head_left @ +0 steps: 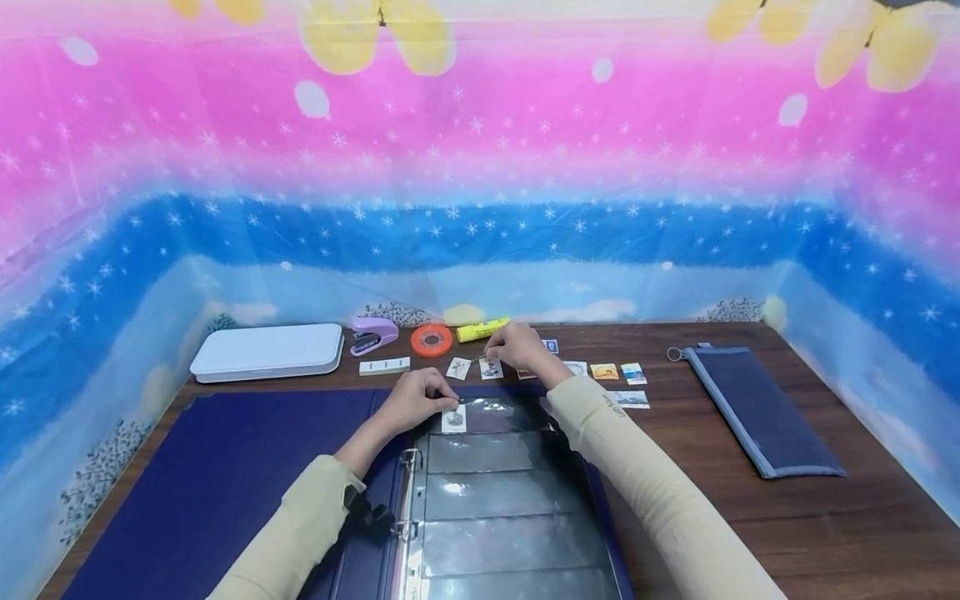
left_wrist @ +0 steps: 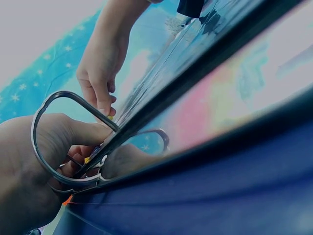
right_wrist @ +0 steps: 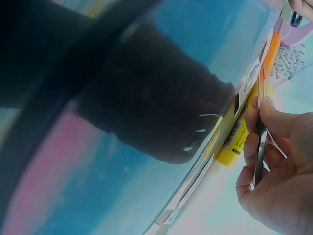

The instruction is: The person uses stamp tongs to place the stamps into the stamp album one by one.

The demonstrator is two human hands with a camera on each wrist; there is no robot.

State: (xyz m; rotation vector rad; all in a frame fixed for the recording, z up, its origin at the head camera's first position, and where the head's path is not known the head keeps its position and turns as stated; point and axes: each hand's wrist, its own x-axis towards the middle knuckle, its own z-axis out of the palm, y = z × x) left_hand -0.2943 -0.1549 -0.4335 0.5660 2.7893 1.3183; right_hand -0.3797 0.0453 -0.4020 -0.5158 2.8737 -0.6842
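Observation:
My left hand (head_left: 416, 398) pinches the top edge of the album page (head_left: 480, 495), thumb on one side and fingers on the other in the left wrist view. Just below those fingertips, a small pale stamp (head_left: 453, 419) sits at the left of the top strip. My right hand (head_left: 517, 346) holds metal tweezers (right_wrist: 260, 142) between thumb and fingers. Their tips reach toward a row of loose stamps, between one tilted stamp (head_left: 458, 368) and another stamp (head_left: 491, 369). Whether the tips grip a stamp cannot be seen.
Behind the album's blue cover (head_left: 225, 492) lie a white case (head_left: 267, 352), a purple stapler (head_left: 374, 335), orange tape (head_left: 432, 340) and a yellow glue stick (head_left: 480, 331). More stamps (head_left: 604, 372) spread beyond the right forearm. A mesh zip pouch (head_left: 765, 412) lies at right. Metal rings (head_left: 408, 530) stand along the spine.

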